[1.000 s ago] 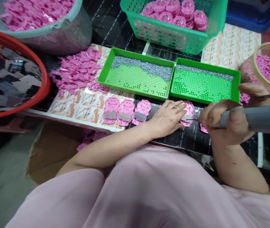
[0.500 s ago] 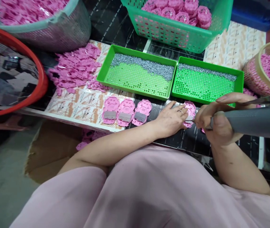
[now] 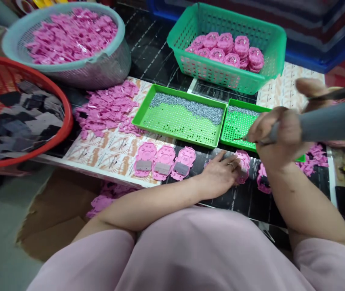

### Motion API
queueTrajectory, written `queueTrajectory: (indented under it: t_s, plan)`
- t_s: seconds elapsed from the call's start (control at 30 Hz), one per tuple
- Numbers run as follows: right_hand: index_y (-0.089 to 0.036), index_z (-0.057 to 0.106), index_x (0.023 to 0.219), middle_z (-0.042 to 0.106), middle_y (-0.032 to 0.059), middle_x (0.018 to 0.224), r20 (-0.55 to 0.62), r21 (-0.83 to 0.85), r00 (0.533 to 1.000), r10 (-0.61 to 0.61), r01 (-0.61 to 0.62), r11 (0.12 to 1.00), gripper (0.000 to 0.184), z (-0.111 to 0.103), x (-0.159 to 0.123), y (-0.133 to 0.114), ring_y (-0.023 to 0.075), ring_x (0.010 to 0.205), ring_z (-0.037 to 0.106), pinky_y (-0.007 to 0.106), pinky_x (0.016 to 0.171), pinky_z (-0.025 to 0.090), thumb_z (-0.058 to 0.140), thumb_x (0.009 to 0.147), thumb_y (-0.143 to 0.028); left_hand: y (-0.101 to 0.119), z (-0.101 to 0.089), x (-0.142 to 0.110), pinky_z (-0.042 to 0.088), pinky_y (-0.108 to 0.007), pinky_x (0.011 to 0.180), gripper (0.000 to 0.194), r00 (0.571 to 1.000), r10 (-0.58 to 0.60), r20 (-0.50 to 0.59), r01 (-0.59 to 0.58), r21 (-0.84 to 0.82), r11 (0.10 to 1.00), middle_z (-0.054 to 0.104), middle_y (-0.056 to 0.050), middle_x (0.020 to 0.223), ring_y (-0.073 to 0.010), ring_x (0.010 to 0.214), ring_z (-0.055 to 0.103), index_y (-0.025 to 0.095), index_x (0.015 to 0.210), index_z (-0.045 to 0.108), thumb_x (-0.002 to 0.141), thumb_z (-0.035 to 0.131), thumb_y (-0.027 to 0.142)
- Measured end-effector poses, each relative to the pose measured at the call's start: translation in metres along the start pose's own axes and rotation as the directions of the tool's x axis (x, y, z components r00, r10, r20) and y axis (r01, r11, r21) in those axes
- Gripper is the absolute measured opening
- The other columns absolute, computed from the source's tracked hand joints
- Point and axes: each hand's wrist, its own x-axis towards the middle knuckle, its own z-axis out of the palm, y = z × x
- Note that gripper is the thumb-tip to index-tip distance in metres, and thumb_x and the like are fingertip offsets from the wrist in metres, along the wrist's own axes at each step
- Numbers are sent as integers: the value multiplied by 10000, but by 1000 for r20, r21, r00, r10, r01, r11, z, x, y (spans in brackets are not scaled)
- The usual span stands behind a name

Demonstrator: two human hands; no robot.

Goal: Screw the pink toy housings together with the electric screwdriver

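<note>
My right hand (image 3: 278,135) grips a grey electric screwdriver (image 3: 330,121), raised above the right green screw tray (image 3: 236,125), its thin bit pointing left over the tray's holes. My left hand (image 3: 221,173) lies flat on the black board, fingers resting on a pink plastic piece (image 3: 244,161). Three pink pieces with grey plates (image 3: 164,161) lie in a row to the left of that hand. Another pink piece (image 3: 262,180) sits right of it, partly hidden by my right forearm.
A left green tray (image 3: 181,117) holds small grey screws. Behind stand a green basket (image 3: 230,44) of pink assemblies and a grey basket (image 3: 69,44) of pink parts. A red basket (image 3: 15,109) holds dark plates. Loose pink parts (image 3: 106,107) are heaped at left.
My right hand lifted the screwdriver off the pink piece and moved it up over the right screw tray. The left hand stayed on the piece. The camera view tilted up.
</note>
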Motion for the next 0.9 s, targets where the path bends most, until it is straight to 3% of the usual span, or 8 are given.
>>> queueTrajectory:
  t_s: [0.1,0.2,0.3,0.5,0.63,0.73,0.8,0.9]
  plan:
    - [-314,495,1059,409,-124,442,-89,37,986,-138,142,989,304,13,8,28,98,281,369,242,288,330,649,810,-396,1,-3,0,393,-437,1054,474,999,-22,-35,22,-15,1000,616,-133,1282,-251,1245,533,103,1203,601,870,634,438]
    - [-298,512,1056,395,-133,401,-36,38,992,-120,121,992,272,20,9,44,97,266,358,229,284,332,627,829,-392,0,-8,1,413,-412,1030,450,995,-8,-99,4,-40,999,625,-127,1258,-254,1230,534,105,1183,606,872,632,429]
    - [-293,535,1039,379,-131,389,-21,18,994,-107,107,994,269,20,9,47,96,266,362,232,294,331,635,821,-414,-1,-14,1,470,-375,930,251,994,1,-111,-8,-63,998,666,-107,1141,-225,1081,601,136,1065,645,914,575,324]
    - [-333,577,1043,478,-95,480,-72,18,991,-110,112,994,225,9,11,6,119,330,440,266,323,386,637,829,-362,-8,-28,-5,521,-288,707,135,989,-119,-88,113,-67,991,655,-53,870,-178,814,618,158,876,640,906,508,153]
    - [-306,644,803,458,-57,461,142,126,982,-128,110,986,108,-4,2,-31,109,342,460,240,302,369,567,876,-326,-13,-39,-7,534,-274,729,157,937,-292,-190,276,-106,955,628,-64,925,-176,843,632,130,1002,597,949,473,211]
    - [-267,618,667,390,-39,450,161,178,987,-22,-7,984,234,-13,-12,-44,100,357,441,243,317,366,579,860,-394,-14,-41,-6,536,-265,753,237,931,-297,-213,268,-155,951,622,-72,1003,-171,898,639,129,1150,556,957,485,247]
    - [-248,615,637,375,-26,458,133,161,989,61,-82,984,286,-16,-22,-47,105,381,444,260,343,382,578,851,-434,-13,-40,-6,528,-243,756,211,945,-264,-193,234,-166,958,628,-59,986,-150,888,639,146,1102,586,973,458,253]
    - [-276,665,726,395,-28,454,150,169,988,42,-68,983,198,-19,-30,-51,106,371,436,261,338,371,593,836,-423,-12,-38,-7,516,-222,752,271,961,-219,-168,189,-177,966,641,-47,920,-123,843,637,155,954,633,1001,387,257]
